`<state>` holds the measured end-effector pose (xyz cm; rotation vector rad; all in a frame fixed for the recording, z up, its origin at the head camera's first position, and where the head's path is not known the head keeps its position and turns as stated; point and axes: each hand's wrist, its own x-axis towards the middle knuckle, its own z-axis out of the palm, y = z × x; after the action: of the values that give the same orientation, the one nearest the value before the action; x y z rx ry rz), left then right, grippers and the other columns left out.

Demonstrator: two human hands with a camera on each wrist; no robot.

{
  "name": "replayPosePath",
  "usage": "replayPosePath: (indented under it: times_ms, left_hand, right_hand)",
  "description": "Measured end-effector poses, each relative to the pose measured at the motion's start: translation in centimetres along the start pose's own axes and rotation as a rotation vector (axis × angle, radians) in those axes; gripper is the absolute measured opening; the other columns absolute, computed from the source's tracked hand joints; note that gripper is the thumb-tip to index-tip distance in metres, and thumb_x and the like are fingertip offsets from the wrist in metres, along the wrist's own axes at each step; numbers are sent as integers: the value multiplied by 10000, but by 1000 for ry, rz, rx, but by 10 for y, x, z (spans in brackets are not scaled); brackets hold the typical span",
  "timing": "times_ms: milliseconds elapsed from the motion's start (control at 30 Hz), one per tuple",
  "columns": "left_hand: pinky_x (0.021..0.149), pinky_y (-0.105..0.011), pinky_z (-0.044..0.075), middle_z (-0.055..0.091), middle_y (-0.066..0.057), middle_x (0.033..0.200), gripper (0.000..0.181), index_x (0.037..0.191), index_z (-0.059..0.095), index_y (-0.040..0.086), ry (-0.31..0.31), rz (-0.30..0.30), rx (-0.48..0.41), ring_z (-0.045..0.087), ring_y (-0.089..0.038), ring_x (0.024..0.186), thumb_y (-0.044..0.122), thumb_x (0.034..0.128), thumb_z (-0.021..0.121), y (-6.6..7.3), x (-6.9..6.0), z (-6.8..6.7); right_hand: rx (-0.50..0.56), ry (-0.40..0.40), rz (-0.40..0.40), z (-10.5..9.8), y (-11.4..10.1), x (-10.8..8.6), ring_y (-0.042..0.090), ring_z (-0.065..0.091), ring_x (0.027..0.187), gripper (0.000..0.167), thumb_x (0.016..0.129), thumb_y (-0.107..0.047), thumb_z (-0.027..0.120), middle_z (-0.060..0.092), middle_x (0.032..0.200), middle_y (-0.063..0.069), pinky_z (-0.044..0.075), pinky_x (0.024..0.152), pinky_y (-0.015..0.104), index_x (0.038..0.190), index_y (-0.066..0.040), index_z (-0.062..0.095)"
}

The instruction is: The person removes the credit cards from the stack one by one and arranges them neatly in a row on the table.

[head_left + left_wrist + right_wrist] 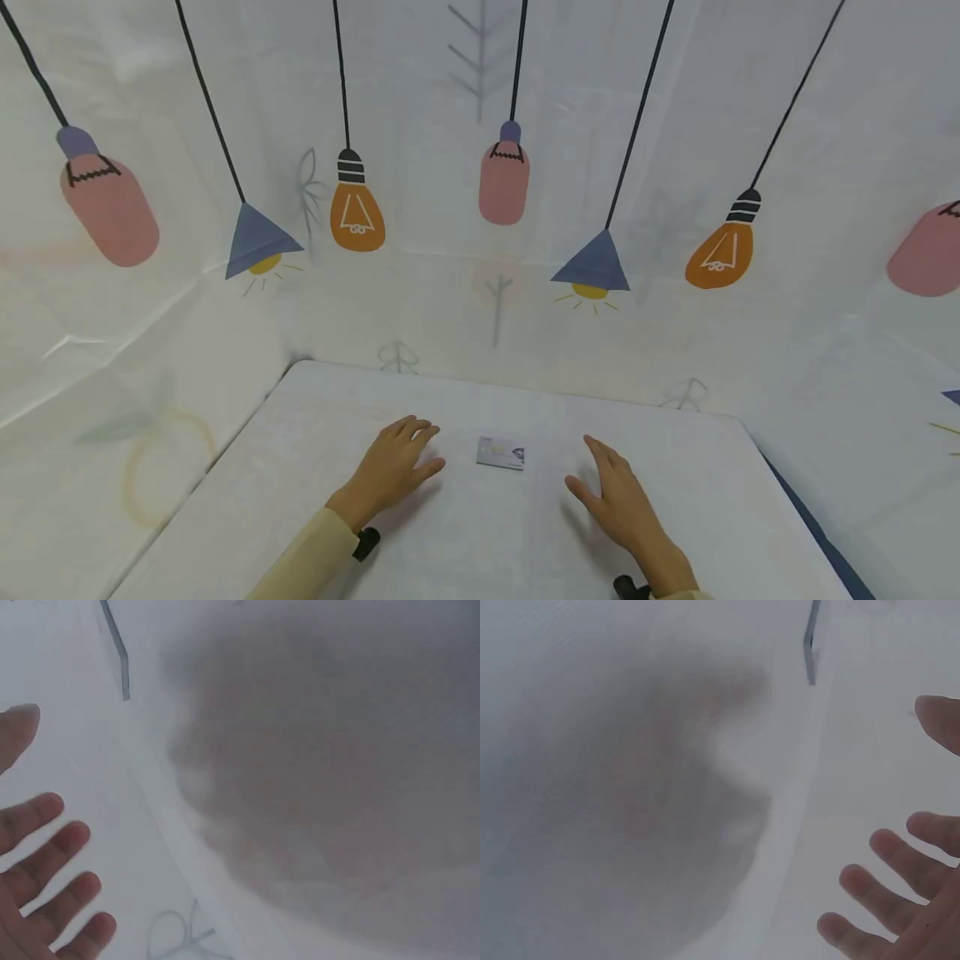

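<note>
A small pale grey card-like rectangle [501, 452] with a dark mark at its right end lies flat on the white table [480, 533]. To its left is my left hand [395, 467], fingers extended and thumb spread, with a gap between hand and card. My right hand [617, 496] is on the other side, farther from the card, its thumb apart from the fingers. Both hands hold nothing. In the left wrist view the spread fingers [56, 862] show at the left edge; in the right wrist view the fingers [885, 892] appear at the lower right.
A white sheet [435, 308] printed with hanging lamps and bulbs stands behind the table and along its sides. The table's left edge and back edge meet at a rounded corner. A dark blue strip [813, 525] shows beside the right edge.
</note>
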<state>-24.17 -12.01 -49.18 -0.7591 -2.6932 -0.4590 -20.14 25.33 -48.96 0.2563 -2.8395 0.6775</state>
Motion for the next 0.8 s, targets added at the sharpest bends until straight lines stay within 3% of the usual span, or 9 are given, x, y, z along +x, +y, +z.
replayPosePath:
  times_ms: [233, 567, 800]
  left_hand:
    - [1067, -505, 411, 621, -71, 1297, 498, 1334, 646, 93, -6, 97, -102, 530, -313, 1267, 380, 937, 733, 2, 19, 11]
    - [1039, -506, 432, 605, -72, 1299, 521, 1344, 638, 103, -135, 93, -154, 550, -304, 1237, 385, 920, 751, 8, 46, 31]
    - [1036, -461, 446, 604, -42, 1324, 554, 1364, 628, 139, -189, 88, -103, 558, -261, 1234, 445, 916, 739, 8, 60, 47]
  right_hand:
    - [50, -77, 26, 6, -8, 16, 409, 396, 1403, 736, 975, -471, 648, 431, 1528, 190, 344, 1090, 624, 1556, -99, 390]
    - [63, -157, -4, 26, -18, 39, 364, 441, 1379, 660, 940, -387, 726, 490, 1484, 124, 392, 1065, 597, 1496, -120, 491]
    - [0, -214, -69, 43, -27, 59, 324, 525, 1278, 652, 916, -400, 752, 555, 1387, 117, 455, 1016, 544, 1455, -100, 541]
